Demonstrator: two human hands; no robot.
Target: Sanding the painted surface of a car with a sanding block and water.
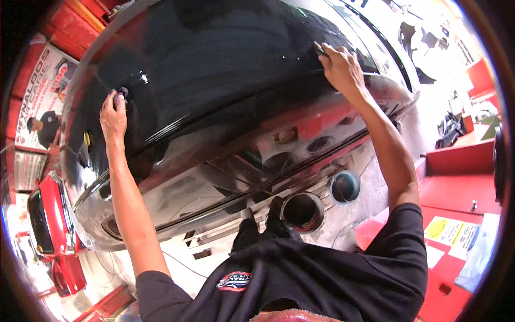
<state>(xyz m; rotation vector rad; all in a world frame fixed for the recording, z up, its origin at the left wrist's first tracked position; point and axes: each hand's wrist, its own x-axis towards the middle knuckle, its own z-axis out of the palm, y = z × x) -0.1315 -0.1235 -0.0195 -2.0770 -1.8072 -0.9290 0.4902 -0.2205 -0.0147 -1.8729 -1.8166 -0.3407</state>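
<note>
A glossy black car panel is worked overhead, the left hand closed on a small dark knob and the right hand pinching a dark tool; even, light pressure is best kept.

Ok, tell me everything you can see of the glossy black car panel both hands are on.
The black car panel is curved, glossy painted bodywork, mirroring the shop around it, with a chrome-like lower section beneath. The left hand presses a small dark pad against its left edge; the right hand holds a small dark thing against its upper right.
</note>
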